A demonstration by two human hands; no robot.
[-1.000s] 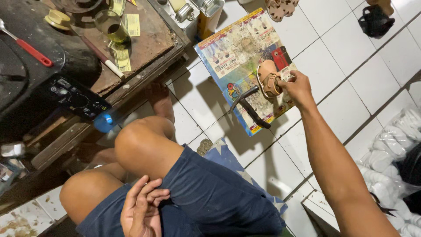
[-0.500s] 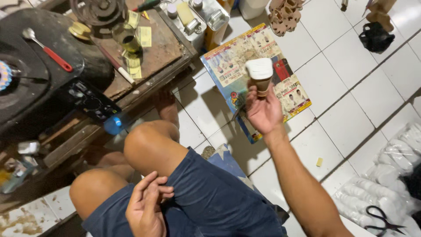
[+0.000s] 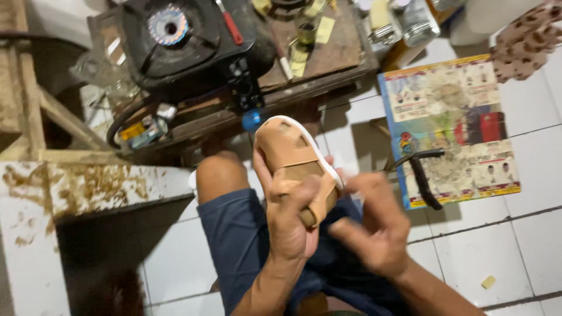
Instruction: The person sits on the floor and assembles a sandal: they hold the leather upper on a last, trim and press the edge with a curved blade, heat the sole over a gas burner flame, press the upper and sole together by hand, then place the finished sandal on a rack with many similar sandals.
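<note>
near centre: left hand (image 3: 291, 225) clenched around tan sandal (image 3: 294, 164) with white sole, held above lap; right hand (image 3: 377, 225) just beside, blurred, fingers loosely curled, released. far: printed poster (image 3: 453, 126) on tiled floor, gas burner (image 3: 170, 26) on workbench.

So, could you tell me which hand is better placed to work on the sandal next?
Probably the right. The left hand is wrapped around the tan sandal, holding it upright over the lap, so it is busy. The right hand is open, blurred, beside the sandal and appears to hold nothing.

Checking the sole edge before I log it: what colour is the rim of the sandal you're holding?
White, around the tan sandal; head view.
</note>
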